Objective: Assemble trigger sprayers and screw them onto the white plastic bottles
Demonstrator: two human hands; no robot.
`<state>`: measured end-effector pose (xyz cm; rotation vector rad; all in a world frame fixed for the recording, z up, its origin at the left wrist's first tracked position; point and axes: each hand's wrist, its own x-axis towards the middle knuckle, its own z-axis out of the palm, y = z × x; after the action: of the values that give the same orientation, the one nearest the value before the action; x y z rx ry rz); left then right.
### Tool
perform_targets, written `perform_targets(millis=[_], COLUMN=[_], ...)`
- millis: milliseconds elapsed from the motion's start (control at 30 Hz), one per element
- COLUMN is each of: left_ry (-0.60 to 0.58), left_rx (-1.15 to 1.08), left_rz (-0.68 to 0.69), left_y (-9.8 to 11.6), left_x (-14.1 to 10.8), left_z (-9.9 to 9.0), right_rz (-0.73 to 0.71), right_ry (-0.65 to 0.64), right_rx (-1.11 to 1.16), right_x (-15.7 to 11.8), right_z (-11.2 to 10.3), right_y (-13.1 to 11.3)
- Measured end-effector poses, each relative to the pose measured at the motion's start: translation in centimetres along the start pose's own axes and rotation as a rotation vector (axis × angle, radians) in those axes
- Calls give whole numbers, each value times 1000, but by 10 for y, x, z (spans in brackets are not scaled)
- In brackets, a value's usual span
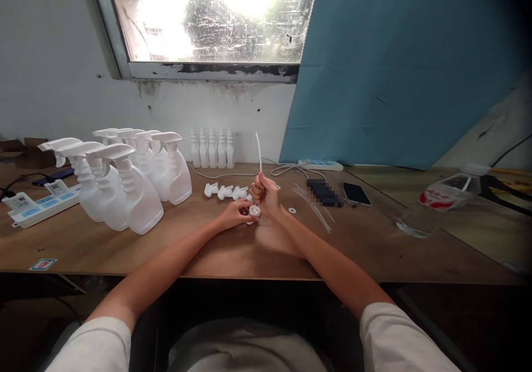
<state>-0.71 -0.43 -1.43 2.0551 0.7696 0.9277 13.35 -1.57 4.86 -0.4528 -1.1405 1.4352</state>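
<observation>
My left hand (239, 214) is closed round a white spray head (254, 211), its round opening turned up toward me. Just above and to the right, my right hand (266, 194) is a fist round a thin white tube (259, 150) that sticks upward. The lower end of the tube is hidden by the fingers. Behind my left hand, small white trigger parts (225, 192) lie in a row. A white ring washer (292, 210) lies right of my right hand, and several thin clear tubes (318, 211) are spread beyond it.
Several white spray bottles (143, 205) stand at the left, beside a power strip (45, 205). White ribbed bottle-like parts (213, 150) stand by the wall. At the right are a phone (356, 194), a blurred dark object and a clear plastic bottle (440, 200). The brown table (257, 261) ends in front of me.
</observation>
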Motion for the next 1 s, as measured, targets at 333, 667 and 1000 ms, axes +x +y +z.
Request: perform_targets(millis=[333,667,1000], left_ry=[-1,-3,47], left_rx=[-11,-55,-12], left_rz=[30,83,34], left_y=[-8,-12,-9], left_x=[1,1,0], left_z=[-1,-2,-2], right_rz=[-20,13,-75], right_ry=[0,62,-60], right_rx=[-74,-17,-330], right_x=[-3,2,-3], right_z=[3,2,-16], right_y=[17,21,6])
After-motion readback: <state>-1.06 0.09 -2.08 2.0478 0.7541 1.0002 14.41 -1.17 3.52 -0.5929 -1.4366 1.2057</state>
